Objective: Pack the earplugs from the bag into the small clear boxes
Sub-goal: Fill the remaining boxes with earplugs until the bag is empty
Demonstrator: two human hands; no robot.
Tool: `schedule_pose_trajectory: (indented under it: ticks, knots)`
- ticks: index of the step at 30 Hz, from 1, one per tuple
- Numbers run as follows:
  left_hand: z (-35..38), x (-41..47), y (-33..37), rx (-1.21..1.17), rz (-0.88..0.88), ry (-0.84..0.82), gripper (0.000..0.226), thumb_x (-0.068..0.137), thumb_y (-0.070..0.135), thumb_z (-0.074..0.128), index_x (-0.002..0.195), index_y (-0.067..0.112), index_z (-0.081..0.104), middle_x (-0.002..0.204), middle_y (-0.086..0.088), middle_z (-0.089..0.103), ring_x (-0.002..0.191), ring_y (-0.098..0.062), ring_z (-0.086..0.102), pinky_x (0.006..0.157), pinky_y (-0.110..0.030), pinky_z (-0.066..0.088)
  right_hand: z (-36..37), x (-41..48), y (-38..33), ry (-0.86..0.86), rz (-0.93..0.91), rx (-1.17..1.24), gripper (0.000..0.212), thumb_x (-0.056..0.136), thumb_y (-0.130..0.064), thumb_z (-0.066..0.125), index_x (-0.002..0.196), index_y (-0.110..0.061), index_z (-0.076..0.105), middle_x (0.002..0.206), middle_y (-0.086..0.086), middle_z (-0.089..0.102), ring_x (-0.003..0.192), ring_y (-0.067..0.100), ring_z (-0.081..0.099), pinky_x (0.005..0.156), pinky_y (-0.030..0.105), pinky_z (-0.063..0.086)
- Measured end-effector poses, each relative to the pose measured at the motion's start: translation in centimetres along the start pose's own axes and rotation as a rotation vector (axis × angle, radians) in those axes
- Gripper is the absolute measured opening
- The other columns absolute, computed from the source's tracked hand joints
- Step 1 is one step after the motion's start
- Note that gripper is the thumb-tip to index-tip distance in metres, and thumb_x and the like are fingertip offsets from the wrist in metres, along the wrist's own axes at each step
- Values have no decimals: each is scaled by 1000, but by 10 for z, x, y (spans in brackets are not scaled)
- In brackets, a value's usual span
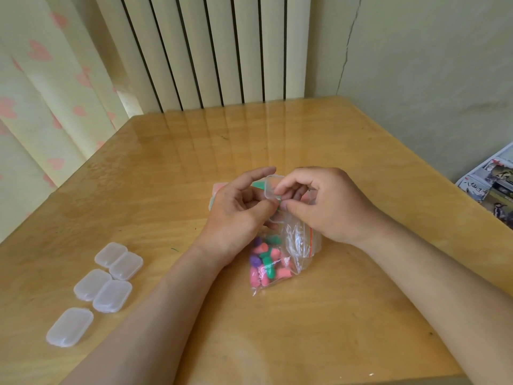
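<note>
1. From my remote seat, both bare hands meet over the middle of the wooden table, just above the bag.
2. The left hand is half-curled, palm turned inward; its thumb and fingers close around the lower part of a small clear box, with the index finger stretched out along the far side.
3. The right hand is loosely closed, its fingertips pinching the box's raised lid edge from the 3 o'clock side.
4. That box sits between the two hands, held off the table; I see something green at its 9 o'clock edge, but I cannot tell whether it lies inside.
5. The bag, clear with a red zip strip, lies directly at 6 o'clock from the hands, and its upper part is crumpled under the right hand.
6. The earplugs, pink, green and purple, are heaped in the bag's lower end.
7. More filled-looking boxes peek out at 10 o'clock behind the left hand, partly hidden.
8. Five shut clear boxes lie at 8 o'clock of the hands, near the table's left edge, well apart from the bag.
9. Printed papers lie at 3 o'clock, off the table's right edge.
</note>
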State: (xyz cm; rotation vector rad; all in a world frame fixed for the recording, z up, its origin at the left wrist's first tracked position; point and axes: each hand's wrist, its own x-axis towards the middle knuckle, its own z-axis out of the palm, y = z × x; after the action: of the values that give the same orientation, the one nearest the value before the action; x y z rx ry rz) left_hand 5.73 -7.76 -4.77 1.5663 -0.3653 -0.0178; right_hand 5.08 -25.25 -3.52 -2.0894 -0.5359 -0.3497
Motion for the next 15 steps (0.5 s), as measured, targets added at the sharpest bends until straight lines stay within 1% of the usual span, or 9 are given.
schedule_pose_trajectory:
  ticks: [3,6,8,10,11,13,15]
  knots:
    - [1,0,2,0,-10,2,50,86,-12,63,127,18,63,89,-23,67,72,-23,70,63,-26,56,-1,0,0,5,9,-2,27,81,4,75,89,-22,73,83,-1,71,73,15,63,67,21,54]
    - [2,1,2,-7,-37,43,48,86,-13,62,123,19,65,80,-9,69,67,-19,70,59,-26,56,-5,1,-3,28,15,6,26,82,2,75,85,-23,73,83,-3,71,74,15,64,68,20,53]
    - [2,1,1,-2,-46,67,47,86,-14,60,120,19,66,76,-3,70,64,-18,70,58,-27,55,-13,2,-7,56,-1,13,32,81,8,69,84,-23,72,82,-5,71,76,11,65,69,19,53]
    - [2,2,1,3,-50,75,47,86,-15,58,118,18,66,77,-2,71,63,-17,70,59,-26,56,-25,2,-10,22,16,37,41,76,15,60,83,-23,71,83,-7,69,78,5,62,69,15,50]
    - [2,2,1,8,-52,79,47,86,-15,58,118,17,66,79,-3,72,63,-16,71,59,-25,55,-30,2,-10,-16,34,46,40,74,15,58,83,-22,71,82,-8,68,78,4,60,69,13,48]
    - [2,3,1,14,-57,87,48,85,-16,58,119,17,66,83,-7,71,63,-16,70,59,-24,55,-35,1,-10,-91,61,35,33,73,12,59,83,-18,69,82,-8,64,79,7,58,67,14,47]
    - [2,3,1,2,-74,95,48,84,-16,58,119,16,65,88,-11,70,63,-17,70,56,-24,54,-38,0,-8,-146,91,11,35,74,16,60,81,-18,66,83,-3,60,79,12,57,64,17,48]
